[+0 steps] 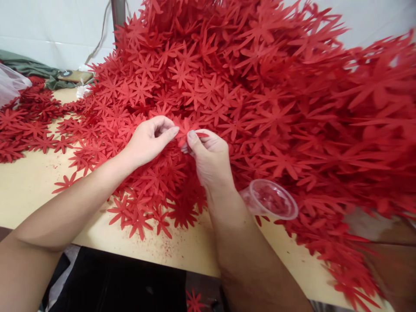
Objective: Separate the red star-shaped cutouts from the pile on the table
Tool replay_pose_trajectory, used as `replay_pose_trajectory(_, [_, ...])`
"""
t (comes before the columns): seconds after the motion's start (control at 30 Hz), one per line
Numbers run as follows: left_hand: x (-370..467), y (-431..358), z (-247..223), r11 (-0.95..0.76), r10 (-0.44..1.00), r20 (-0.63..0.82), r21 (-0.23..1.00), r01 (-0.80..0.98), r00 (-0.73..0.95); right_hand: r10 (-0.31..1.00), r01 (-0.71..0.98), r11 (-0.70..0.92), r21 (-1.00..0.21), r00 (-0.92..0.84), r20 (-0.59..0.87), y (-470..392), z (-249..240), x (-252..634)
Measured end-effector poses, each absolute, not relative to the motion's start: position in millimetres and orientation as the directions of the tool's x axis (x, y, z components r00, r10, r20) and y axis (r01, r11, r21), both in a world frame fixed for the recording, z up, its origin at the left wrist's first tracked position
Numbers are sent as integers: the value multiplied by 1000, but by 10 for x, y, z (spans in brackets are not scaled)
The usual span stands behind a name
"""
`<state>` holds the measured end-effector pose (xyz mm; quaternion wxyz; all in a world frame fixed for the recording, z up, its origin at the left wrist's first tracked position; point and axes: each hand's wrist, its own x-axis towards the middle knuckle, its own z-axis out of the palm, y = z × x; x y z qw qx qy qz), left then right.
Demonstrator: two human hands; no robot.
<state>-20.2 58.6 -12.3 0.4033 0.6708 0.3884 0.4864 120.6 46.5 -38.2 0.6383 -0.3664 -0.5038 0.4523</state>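
Observation:
Between my two hands is a red flower-shaped petal piece (186,126), with thin pointed petals. My left hand (155,134) pinches its left side between thumb and fingertips. My right hand (209,151) grips the right side, its thumb on top and a petal poking out past it. The right fingertips are partly hidden. Behind and under both hands rises a big heap of like red petal pieces (201,91). Just right of my right forearm, a clear plastic cup (273,199) lies tipped, its mouth facing me, with red bits showing through it.
The pale tabletop (29,182) has red crumbs near its front edge. More red pieces (29,125) lie at the left beside a clear plastic bag (11,84) and a dark green cloth (26,63). A cardboard box (390,260) stands at the right. One piece (195,301) lies below the table.

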Motion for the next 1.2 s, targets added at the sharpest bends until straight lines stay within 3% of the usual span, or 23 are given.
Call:
replay_pose_trajectory(0.2, [-209,562,-124,-456,882,422,875,159,211,931,-79,364,-928,69,360,420,-352,1225])
replay_pose_trajectory(0.4, [-195,523,-93,-584,810,549,735,344,204,929,-23,363,-932,85,360,397,-337,1208])
replay_pose_trajectory(0.6, [-177,533,-110,-476,873,403,828,296,276,963,-130,268,-955,41,265,411,-380,1156])
replay_pose_trajectory(0.8, [-164,527,-104,-461,878,396,850,254,268,979,-171,204,-964,43,200,413,-376,1156])
replay_pose_trajectory(0.97, [-167,532,-117,-509,852,427,810,290,302,977,-183,208,-961,-13,213,412,-380,1147])
replay_pose_trajectory(1.1, [-164,573,-113,-419,895,374,891,174,244,964,-256,196,-947,-128,234,395,-347,1148])
replay_pose_trajectory(1.2, [-166,593,-108,-351,919,321,930,107,229,957,-221,220,-950,-141,254,371,-309,1145])
